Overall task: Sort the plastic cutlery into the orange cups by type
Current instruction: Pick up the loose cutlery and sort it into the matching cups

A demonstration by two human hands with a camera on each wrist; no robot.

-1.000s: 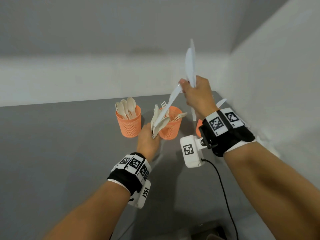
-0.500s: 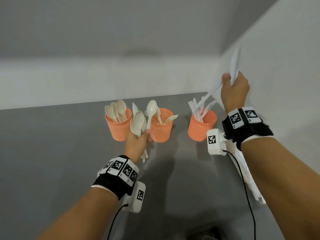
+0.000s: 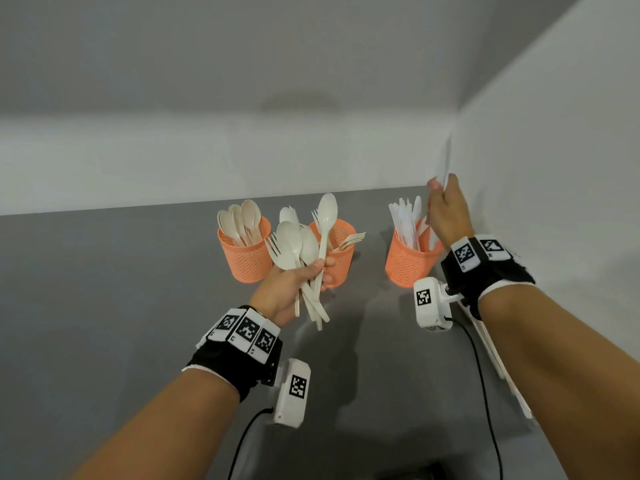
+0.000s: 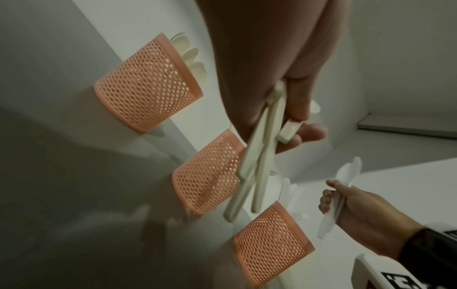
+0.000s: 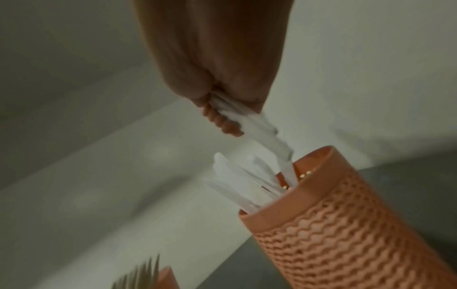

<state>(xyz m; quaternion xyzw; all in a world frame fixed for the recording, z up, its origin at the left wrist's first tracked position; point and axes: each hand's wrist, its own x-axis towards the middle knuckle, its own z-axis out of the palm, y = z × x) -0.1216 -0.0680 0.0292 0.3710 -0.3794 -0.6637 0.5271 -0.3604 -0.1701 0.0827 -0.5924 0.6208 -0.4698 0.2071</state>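
Note:
Three orange mesh cups stand in a row at the back of the grey table. The left cup [image 3: 245, 261] holds cream spoons, the middle cup [image 3: 341, 258] holds forks, the right cup [image 3: 405, 265] holds white knives. My left hand [image 3: 294, 282] grips a bunch of cream spoons and forks [image 3: 301, 247] in front of the middle cup, handles [image 4: 257, 162] pointing down. My right hand [image 3: 446, 213] grips white knives [image 5: 257, 127] right above the right cup [image 5: 346, 224], their lower ends dipping inside its rim.
A white wall runs close along the right side and meets the back wall in a corner behind the right cup. A white strip [image 3: 498, 368] lies on the table under my right forearm. Cables trail from both wrist cameras toward the near edge.
My right hand has carried the knives from the middle to the right and down over the right cup. My left hand stayed before the middle cup, its bunch now fanned upright.

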